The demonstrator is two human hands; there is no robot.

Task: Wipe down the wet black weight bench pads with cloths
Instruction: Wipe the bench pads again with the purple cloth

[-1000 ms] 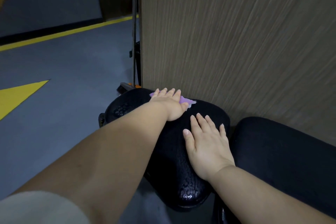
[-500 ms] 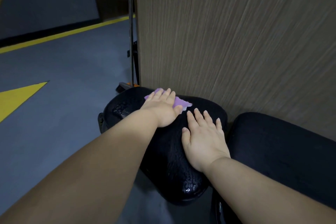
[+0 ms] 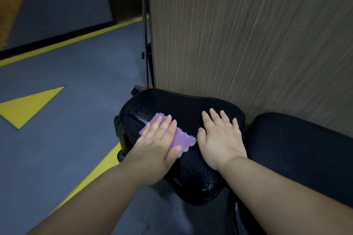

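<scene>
You are in the middle of wiping the smaller black pad (image 3: 181, 107), and the job looks well short of done. Your left grip (image 3: 158, 145) lies flat with its fingers straight and close together, pressing the purple cloth (image 3: 182, 137) onto the top of the pad. No finger curls round the cloth, so only the push of the palm holds it. The cloth pokes out past the fingertips and on the thumb side.

Your right grip (image 3: 219, 139) sits just to the right of the cloth, flat and bare on the pad with its fingers spread, holding nothing. I cannot tell whether its thumb touches the cloth's edge. I judge that this grip is steadying the pad.

Beaded water (image 3: 138, 112) glistens just beyond and left of the left grip's fingertips. More shines on the pad's near nose, below both grips. The larger pad (image 3: 298, 149) lies just right of your right grip, across a narrow gap, and I cannot tell whether it is wet.

For the next stroke, slide the cloth forward and left over the beads, with even flat pressure so it does not bunch or slip out. Then draw it back over the nose, and lift the right grip so the spot under it gets wiped too.
</scene>
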